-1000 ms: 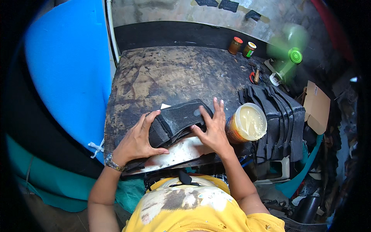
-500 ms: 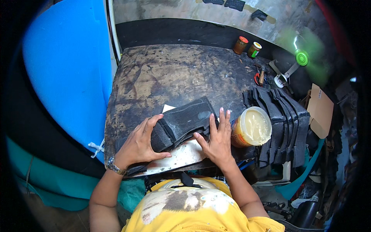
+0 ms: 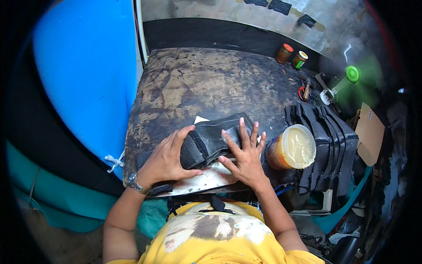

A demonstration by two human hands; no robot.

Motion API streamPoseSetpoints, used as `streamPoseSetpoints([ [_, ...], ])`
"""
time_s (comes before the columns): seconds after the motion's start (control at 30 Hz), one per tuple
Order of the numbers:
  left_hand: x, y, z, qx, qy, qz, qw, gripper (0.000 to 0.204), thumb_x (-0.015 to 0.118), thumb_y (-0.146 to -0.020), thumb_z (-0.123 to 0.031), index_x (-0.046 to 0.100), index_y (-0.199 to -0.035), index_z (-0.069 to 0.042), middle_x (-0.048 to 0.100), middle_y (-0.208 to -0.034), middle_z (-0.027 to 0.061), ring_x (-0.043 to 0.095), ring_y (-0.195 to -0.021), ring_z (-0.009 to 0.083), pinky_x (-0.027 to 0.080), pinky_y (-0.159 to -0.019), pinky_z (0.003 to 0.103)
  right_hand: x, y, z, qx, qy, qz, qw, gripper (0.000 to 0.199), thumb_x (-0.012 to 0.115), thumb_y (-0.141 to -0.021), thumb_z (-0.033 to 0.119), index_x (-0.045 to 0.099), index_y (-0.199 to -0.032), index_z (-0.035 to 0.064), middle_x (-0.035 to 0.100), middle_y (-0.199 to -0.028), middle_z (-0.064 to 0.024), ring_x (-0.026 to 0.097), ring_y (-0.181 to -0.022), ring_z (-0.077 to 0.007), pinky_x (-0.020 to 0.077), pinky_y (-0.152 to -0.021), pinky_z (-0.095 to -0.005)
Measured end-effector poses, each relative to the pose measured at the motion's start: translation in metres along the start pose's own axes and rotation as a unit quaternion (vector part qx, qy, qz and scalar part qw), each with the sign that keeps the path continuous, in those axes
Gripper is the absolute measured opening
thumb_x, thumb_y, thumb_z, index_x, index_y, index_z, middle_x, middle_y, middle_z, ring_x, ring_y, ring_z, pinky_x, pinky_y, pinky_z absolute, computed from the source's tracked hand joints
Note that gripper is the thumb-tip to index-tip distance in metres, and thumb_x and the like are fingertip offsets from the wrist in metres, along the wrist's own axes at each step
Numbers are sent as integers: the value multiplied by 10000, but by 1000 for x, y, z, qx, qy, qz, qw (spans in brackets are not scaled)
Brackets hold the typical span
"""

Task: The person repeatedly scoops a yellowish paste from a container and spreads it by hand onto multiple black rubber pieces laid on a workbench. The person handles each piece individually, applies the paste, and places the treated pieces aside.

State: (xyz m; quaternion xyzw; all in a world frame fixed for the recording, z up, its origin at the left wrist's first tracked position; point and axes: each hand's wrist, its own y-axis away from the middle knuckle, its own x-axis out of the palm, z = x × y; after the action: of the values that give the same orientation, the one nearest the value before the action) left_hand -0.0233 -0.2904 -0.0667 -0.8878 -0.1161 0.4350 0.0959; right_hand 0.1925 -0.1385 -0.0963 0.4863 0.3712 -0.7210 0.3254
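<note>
Two bare hands press on a black shoe upper (image 3: 211, 141) lying at the near edge of a stained workbench (image 3: 211, 83), atop a pale metal plate (image 3: 206, 178). At nine o'clock of the piece, the left hand (image 3: 165, 160) cups its end, fingers curled round it. At four o'clock, the right hand (image 3: 246, 154) lies flat, fingers spread wide, gripping nothing. An open tub of yellowish glue (image 3: 292, 147) stands at three o'clock, beside stacked black cut pieces (image 3: 329, 145). Two small jars (image 3: 291, 56) sit at one o'clock.
</note>
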Motion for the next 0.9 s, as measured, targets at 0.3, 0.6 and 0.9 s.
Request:
streamPoseSetpoints([
  [0.3,-2,1,1,-30,9,38,999,1142,890,-618,-451,239,-1465,-50,410,-1448,219,444,-1320,409,371,-1097,461,1,3,41,-37,-152,-12,988,653,588,-909,452,407,-1494,225,14,-1617,-239,-158,-1464,-467,-115,-1068,-691],
  [0.6,-16,-4,4,-1,48,67,997,1162,887,-604,-462,213,-1491,-131,417,-1454,216,458,-1310,418,393,-1089,479,-91,19,6,-69,-182,-47,980,349,543,-916,398,737,-1162,245,150,-1618,-180,-88,-1489,-431,-87,-1156,-556],
  [0.9,-29,0,7,45,-1,100,994,1270,924,-513,-513,227,-1489,-95,414,-1466,171,422,-1342,396,349,-1118,465,-139,35,-65,229,40,-138,963,676,221,-1054,451,772,-952,73,354,-1517,-152,138,-1481,-316,-33,-1183,-509],
])
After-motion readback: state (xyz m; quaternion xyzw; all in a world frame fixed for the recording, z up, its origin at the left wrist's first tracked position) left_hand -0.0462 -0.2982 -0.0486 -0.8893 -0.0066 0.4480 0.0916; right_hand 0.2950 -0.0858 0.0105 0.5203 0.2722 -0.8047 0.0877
